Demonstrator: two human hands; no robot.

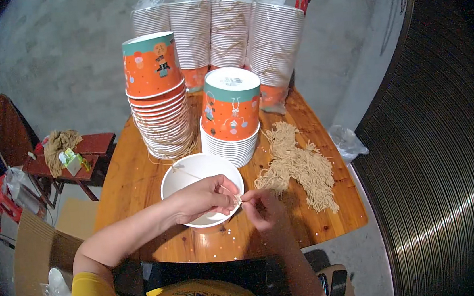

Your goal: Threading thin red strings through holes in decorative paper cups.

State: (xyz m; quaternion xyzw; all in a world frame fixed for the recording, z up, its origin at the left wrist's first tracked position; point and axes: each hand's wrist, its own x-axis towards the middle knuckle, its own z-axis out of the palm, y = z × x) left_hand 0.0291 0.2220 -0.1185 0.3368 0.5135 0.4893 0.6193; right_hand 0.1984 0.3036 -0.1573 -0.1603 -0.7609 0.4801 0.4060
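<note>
A white-lined paper bucket [178, 179] with an orange outside stands open end up at the table's near side. Over its right rim my left hand [210, 198] is closed in a pinch on a thin beige string [191, 174], which runs back across the bucket toward the left stack. My right hand [263, 208] meets it there, thumb and finger pinched on the string at the rim. Just behind stand two stacks of upturned orange and green buckets: the taller left stack [152, 67] has string looped round its rims, the right stack [231, 114] shows none.
A heap of beige strings [305, 170] lies on the wooden table [160, 244] at the right. Several tall bagged stacks of buckets [191, 29] line its back. Cardboard boxes [44, 252] and a red bench [97, 143] stand left; a ribbed metal shutter [439, 174] rises right.
</note>
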